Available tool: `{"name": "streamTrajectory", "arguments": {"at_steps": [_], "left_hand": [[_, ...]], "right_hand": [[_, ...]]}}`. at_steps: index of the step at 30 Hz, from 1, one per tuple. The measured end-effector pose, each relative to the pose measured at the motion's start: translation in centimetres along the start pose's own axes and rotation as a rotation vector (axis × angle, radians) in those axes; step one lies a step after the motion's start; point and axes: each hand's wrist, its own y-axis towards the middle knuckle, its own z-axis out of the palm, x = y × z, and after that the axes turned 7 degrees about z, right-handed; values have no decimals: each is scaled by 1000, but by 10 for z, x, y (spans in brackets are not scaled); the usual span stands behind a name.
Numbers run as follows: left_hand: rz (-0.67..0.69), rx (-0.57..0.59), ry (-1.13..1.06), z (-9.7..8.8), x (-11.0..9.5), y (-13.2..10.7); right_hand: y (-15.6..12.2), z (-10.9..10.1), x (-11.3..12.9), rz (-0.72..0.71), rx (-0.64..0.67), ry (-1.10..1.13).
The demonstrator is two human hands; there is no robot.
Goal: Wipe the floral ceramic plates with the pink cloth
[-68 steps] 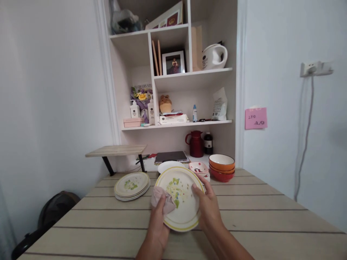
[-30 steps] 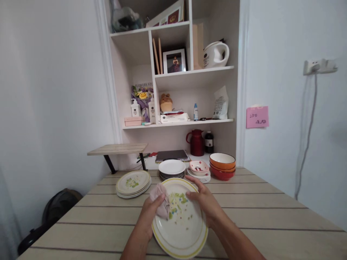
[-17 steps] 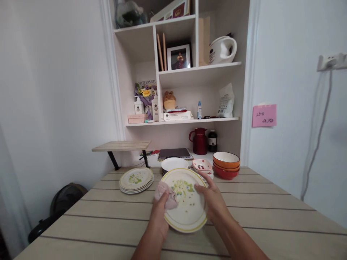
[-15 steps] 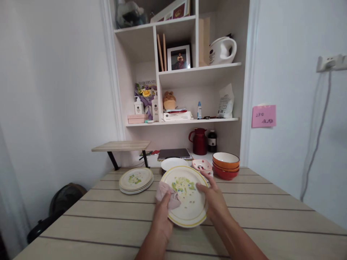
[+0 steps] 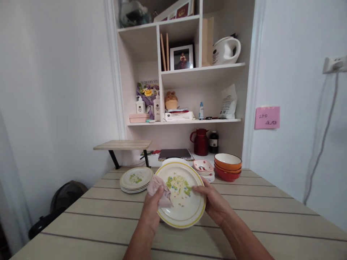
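Observation:
A cream plate (image 5: 180, 206) with a yellow rim and a green floral print is held up, tilted toward me, above the wooden table. My left hand (image 5: 152, 207) presses a crumpled pink cloth (image 5: 159, 191) against the plate's left edge, thumb on top. On the opposite side my right hand (image 5: 215, 200) grips the rim, its thumb lying on the face and the other fingers mostly hidden behind. To the left stands a stack of matching plates (image 5: 136, 178). Behind the held plate, a white dish (image 5: 176, 160) is partly covered.
Small pink-patterned dishes (image 5: 203, 167) are stacked behind my right hand, beside orange and red bowls (image 5: 227, 166). A low wooden riser (image 5: 123, 145) stands at the table's back left. Against the wall are a red jug (image 5: 200, 142), a dark bottle (image 5: 213, 142) and a laptop-like dark slab (image 5: 175, 154).
The held plate has shifted slightly left and up. My left hand and the cloth have moved left along its edge, while my right hand's grip sits a little lower on the rim.

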Motion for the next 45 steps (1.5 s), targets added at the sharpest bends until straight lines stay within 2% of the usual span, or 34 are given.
{"name": "streamTrajectory", "arguments": {"at_steps": [5,9,20,26,33,41,45], "left_hand": [[-68,136,63,-8,-12,-2],[-118,248,78,-8,-16,-5],[-103,303,156,-8,-12,-7],[-85,222,139,-6,-4,-3],[-97,114,59,-2,10,-2],[-90,-54,-110,14,33,-4],[-104,-71,-135,20,43,-6]], "right_hand": [[-16,4,10,22,105,-138],[-22,8,12,25,164,-166],[-16,7,4,65,174,-151],[-3,5,-10,-6,33,-67],[-1,7,-10,-105,-112,-14],[5,8,-13,-183,-258,170],[8,9,-19,-236,-333,260]]}}
